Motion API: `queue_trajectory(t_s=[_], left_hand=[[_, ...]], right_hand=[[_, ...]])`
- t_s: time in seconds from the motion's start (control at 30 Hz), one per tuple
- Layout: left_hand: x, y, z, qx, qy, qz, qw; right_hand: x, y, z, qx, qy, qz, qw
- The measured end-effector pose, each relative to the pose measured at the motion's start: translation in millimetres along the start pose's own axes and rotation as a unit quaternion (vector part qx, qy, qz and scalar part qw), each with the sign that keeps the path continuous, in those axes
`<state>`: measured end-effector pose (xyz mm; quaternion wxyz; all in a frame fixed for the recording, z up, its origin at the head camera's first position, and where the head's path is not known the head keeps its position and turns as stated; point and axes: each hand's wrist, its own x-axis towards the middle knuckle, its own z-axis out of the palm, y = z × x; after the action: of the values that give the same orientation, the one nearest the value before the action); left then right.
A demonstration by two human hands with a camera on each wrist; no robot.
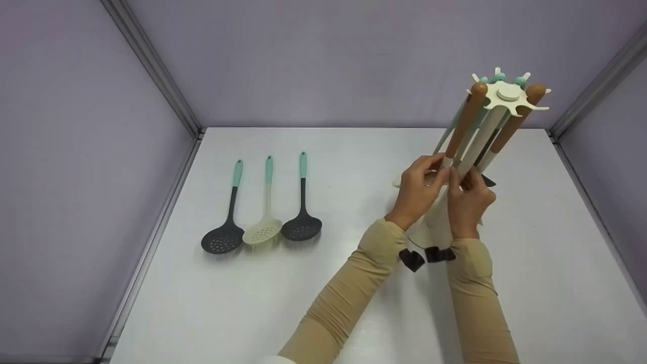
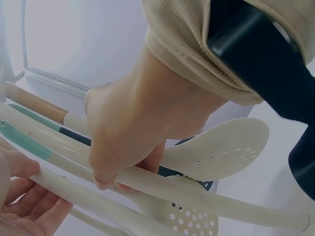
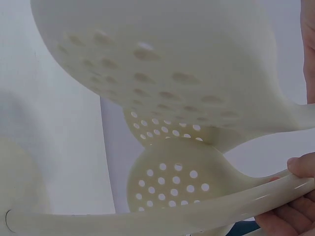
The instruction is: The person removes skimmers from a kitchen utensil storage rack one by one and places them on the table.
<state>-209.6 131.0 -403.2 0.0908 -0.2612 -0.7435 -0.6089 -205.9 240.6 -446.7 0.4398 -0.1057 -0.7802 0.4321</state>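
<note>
Cream plastic utensil rack with hooked top point(image 1: 508, 94): upper right of frame, handles at hooks, presumably so heads hang low. Left hand point(image 1: 418, 188) pinches a brown-handled cream skimmer point(image 1: 465, 121) by its shaft; right hand point(image 1: 467, 205) grips a cream tube point(image 3: 197, 211), probably the rack's post, likely for bracing. Three mint-handled perforated skimmers point(image 1: 263, 232) lie side by side, left of centre, on the white table point(image 1: 242, 308), probably for easy picking.

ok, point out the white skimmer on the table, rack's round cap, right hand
White skimmer point(image 1: 262, 233): head view, perforated bowl.
Rack's round cap point(image 1: 508, 94): head view, top face.
Right hand point(image 1: 467, 205): head view, middle of hand.
</note>
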Motion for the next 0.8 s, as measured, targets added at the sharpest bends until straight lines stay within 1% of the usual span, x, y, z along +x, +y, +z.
queue_trajectory(t_s=[0.07,0.13,0.2,0.3,0.43,0.63,0.8], left_hand=[[0.3,0.6,-0.9,-0.002,0.005,0.003,1.0000],[0.8,0.9,-1.9,0.007,0.012,0.007,0.9999],[1.3,1.1,-3.2,0.003,0.018,0.009,0.9998],[2.1,1.1,-5.1,0.010,0.024,0.013,0.9996],[3.0,2.3,-7.8,0.005,0.030,0.015,0.9994],[2.5,2.4,-9.6,0.003,0.035,0.017,0.9993],[0.9,1.1,-11.3,-0.001,0.038,0.012,0.9992]], right_hand=[[0.0,-1,0,0.004,0.001,-0.003,1.0000],[0.0,-2,1,0.002,0.002,-0.005,1.0000],[0.2,-2,1,0.002,0.006,-0.006,1.0000],[0.7,-3,1,0.000,0.009,-0.009,0.9999],[0.8,-2,1,-0.004,0.011,-0.008,0.9999],[1.1,1,1,-0.004,0.009,-0.013,0.9999],[0.8,-1,1,-0.005,0.008,-0.001,1.0000]])
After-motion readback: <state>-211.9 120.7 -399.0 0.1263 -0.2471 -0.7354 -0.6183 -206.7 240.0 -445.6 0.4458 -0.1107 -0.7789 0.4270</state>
